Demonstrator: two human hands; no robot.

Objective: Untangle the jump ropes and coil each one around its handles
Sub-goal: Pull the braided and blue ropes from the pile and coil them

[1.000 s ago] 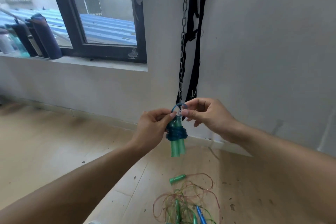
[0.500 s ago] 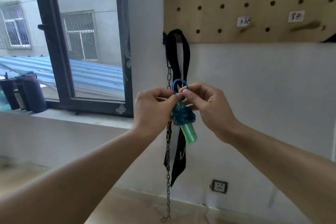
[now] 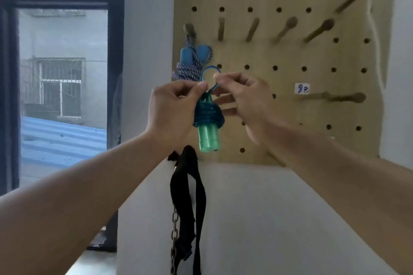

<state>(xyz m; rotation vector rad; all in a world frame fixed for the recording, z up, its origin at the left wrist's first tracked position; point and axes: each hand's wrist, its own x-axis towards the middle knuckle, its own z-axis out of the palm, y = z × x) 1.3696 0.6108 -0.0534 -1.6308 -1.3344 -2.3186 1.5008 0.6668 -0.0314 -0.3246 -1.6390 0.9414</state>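
The coiled jump rope (image 3: 208, 116), its blue cord wound tightly around two green handles (image 3: 209, 138) that are pointing downward side by side, is hanging in the air in front of the pegboard (image 3: 290, 56), held up between both hands. A small blue loop (image 3: 210, 78) of its cord is standing up above the coil. The left hand (image 3: 174, 107) is pinching the cord at the base of that loop, just above the coil, with thumb and forefinger curled. The right hand (image 3: 243, 100) is pinching the right side of the loop between thumb and forefinger, its other fingers lying loosely bent beside the coil. Just behind and above the loop, a second coiled rope (image 3: 190, 62) with blue handles and a striped cord is hanging from a wooden peg (image 3: 189, 29) on the pegboard. More wooden pegs are sticking out along the board. Below the hands, a black strap (image 3: 187, 190) and a metal chain (image 3: 174, 236) are hanging against the white wall, and a dark-framed window (image 3: 62, 62) is showing at the left.
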